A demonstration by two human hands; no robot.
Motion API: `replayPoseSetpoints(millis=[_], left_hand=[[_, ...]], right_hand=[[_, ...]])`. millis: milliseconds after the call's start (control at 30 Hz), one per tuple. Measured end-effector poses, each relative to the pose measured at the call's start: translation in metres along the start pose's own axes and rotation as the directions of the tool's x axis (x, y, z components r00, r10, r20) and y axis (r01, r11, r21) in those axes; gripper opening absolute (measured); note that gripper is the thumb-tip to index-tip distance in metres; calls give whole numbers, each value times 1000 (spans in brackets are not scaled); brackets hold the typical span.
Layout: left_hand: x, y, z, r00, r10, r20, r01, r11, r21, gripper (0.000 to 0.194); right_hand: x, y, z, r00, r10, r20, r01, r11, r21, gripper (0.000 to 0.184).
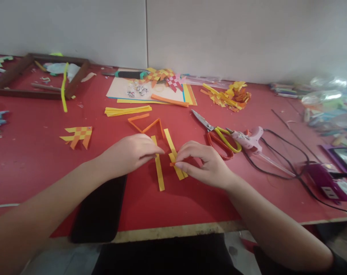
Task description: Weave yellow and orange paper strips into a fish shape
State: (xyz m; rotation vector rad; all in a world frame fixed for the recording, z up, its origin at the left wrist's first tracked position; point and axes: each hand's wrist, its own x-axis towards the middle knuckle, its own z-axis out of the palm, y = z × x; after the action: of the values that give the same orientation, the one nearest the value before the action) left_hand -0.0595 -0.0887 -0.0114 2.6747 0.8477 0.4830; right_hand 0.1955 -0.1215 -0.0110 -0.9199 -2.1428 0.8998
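My left hand rests on the red table with its fingers closed on a yellow paper strip that runs toward me. My right hand pinches a small orange strip against a second yellow strip. Just behind my hands lie two folded orange strips. A finished orange and yellow woven fish lies to the left.
Scissors with red and yellow handles and a pink glue gun with black cables lie right of my hands. A black phone sits by the front edge. Paper scraps, card sheets and a wooden frame line the back.
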Motion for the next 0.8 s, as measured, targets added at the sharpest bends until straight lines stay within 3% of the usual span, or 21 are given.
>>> replayPoseSetpoints(millis=[100,167,267,367,467,633,733,800], left_hand=[[3,-1,-6,994,-100,-54,98,995,-31,28],[8,-2,-9,995,-102,19,103,995,-15,28],[16,-4,-12,985,-13,173,11,1000,13,27],[22,-8,-12,970,21,243,-36,998,56,17],[24,-11,-10,967,-30,253,16,998,56,7],[25,-12,-7,962,-103,252,97,995,37,8],[27,-8,-14,951,-102,292,95,995,38,10],[27,-1,-23,930,-130,344,156,987,-49,11]], right_hand=[[0,1,0,1000,1,-31,-1,1000,2,7],[1,1,1,1000,6,-28,-6,1000,0,7],[2,0,1,1000,14,-16,-14,1000,4,6],[2,-3,1,999,29,-25,-28,999,25,6],[2,-5,1,998,57,-40,-54,997,59,7],[2,-5,3,986,154,-59,-146,981,131,10],[2,-5,4,972,218,-82,-202,964,172,12],[1,-6,3,973,216,-78,-195,957,216,13]])
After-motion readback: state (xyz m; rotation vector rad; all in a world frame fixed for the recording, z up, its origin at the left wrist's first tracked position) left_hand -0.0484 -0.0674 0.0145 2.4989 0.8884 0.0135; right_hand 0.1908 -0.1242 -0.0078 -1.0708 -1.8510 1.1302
